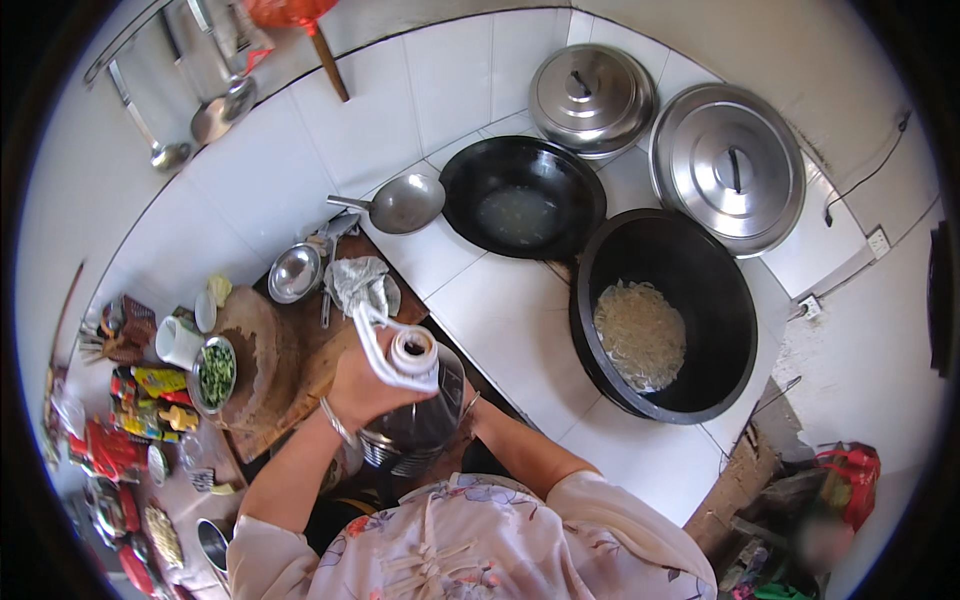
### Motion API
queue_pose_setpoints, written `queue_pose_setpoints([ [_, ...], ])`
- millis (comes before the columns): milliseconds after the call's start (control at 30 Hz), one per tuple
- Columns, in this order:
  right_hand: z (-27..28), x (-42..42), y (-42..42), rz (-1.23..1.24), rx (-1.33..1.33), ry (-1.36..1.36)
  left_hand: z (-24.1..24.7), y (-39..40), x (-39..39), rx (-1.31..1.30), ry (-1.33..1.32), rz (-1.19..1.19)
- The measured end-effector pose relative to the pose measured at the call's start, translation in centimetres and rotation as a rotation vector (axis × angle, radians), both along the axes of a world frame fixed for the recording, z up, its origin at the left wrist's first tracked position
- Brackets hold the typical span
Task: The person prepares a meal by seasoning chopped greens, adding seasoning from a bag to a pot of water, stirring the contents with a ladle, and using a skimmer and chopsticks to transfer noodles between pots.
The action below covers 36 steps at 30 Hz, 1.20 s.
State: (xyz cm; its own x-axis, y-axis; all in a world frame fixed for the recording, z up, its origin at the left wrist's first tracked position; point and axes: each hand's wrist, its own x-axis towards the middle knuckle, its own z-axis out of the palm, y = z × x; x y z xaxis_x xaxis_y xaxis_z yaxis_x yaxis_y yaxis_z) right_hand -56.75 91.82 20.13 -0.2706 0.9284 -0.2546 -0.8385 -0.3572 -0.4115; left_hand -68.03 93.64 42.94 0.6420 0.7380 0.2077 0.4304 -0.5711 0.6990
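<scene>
My left hand (373,386) grips the white handle of a large plastic jug (420,424) of dark liquid. The jug's mouth is uncapped and faces up. My right hand (466,420) is mostly hidden behind the jug, on its other side; its fingers cannot be seen. To the right, a deep black pot (712,337) holds a pale, shredded-looking food (640,335) in liquid. Behind it, a black wok (469,180) contains a little cloudy liquid. A metal ladle-like scoop (409,204) rests beside the wok. A bowl of chopped greens (217,375) sits on the round wooden chopping block (259,345).
Two large metal lids (735,161) lean at the back wall. A grey cloth (360,283) and a metal bowl (295,273) lie near the white tiled stove top (525,300). Seasoning packets (161,382) crowd the left side. Ladles (170,156) hang on the wall.
</scene>
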Motion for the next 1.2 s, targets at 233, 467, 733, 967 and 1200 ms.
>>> queue_pose_setpoints([
  [233,-2.4,4.3,9.2,0.023,-0.148,0.29,-2.5,16.6,9.5,-0.446,0.269,-0.054],
  [467,-4.4,8.6,14.4,0.029,-0.271,0.458,-3.7,25.0,17.8,-0.548,0.428,-0.06],
  [733,-2.6,10.6,17.0,-0.027,-0.337,0.5,-5.7,29.8,22.8,-0.877,0.456,-0.044],
  [967,-2.5,11.8,18.9,-0.035,-0.379,0.509,-7.0,32.4,24.6,-0.951,0.474,-0.032],
  [1200,-1.9,12.2,19.8,-0.066,-0.406,0.511,-7.5,34.1,25.7,-0.964,0.558,-0.031],
])
